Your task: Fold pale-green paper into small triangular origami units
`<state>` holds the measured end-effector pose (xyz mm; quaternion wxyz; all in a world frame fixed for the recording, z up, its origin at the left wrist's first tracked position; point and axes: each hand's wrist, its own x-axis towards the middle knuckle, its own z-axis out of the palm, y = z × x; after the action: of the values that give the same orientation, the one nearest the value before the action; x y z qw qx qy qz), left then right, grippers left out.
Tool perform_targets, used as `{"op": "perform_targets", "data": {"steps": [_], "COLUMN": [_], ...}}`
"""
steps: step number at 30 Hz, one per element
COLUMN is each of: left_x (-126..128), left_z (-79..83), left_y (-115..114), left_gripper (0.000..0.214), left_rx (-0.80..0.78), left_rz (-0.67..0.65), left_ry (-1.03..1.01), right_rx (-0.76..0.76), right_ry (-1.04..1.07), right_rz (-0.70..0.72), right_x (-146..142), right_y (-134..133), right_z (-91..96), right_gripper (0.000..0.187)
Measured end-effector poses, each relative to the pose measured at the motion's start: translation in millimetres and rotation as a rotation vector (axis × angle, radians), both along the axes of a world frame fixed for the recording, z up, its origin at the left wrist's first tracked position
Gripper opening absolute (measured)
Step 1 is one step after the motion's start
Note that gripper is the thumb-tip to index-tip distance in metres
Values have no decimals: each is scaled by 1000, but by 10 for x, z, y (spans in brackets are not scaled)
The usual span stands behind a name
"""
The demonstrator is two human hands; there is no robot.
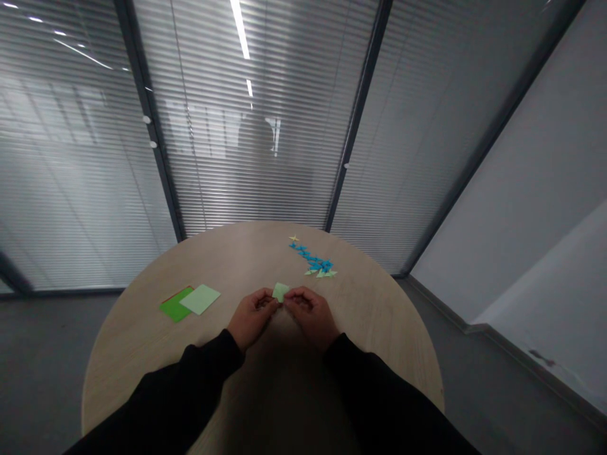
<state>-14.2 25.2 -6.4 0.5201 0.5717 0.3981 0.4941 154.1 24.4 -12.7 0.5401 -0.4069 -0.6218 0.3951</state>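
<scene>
A small pale green paper piece (280, 291) is pinched between both hands above the round wooden table (142, 341). My left hand (251, 318) grips its lower left edge with closed fingers. My right hand (310, 314) holds its lower right edge, fingers curled. Both arms wear black sleeves. Beyond the hands lies a row of small folded blue paper pieces (313, 258), with a few pale green folded pieces (321, 273) at its near end and a tiny yellow one (294, 238) at its far end.
To the left on the table lie a pale green paper sheet (200, 298) and a bright green sheet (173, 306) over an orange one. Glass walls with blinds (256, 126) stand behind the table. Grey floor surrounds it.
</scene>
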Motion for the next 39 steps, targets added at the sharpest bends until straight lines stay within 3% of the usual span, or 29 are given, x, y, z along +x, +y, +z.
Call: {"op": "perform_targets", "data": {"steps": [7,19,33,39], "left_x": [-16,-32,-42,-40], "left_z": [-16,28,0,43], "left_y": [7,-26,-20,-45], "left_gripper": [23,27,30,33], "left_rx": [113,208,225,205], "left_rz": [5,76,66,79], "left_ry": [73,230,312,343], "right_rx": [136,415,405,178], "right_ry": [-171,-342,-300,-173], "right_rz": [-68,-98,-100,-140], "right_x": [0,31,11,-3], "right_y": [-27,-42,-17,-13], "right_z": [28,75,38,-1], "right_gripper": [24,15,11,21]}}
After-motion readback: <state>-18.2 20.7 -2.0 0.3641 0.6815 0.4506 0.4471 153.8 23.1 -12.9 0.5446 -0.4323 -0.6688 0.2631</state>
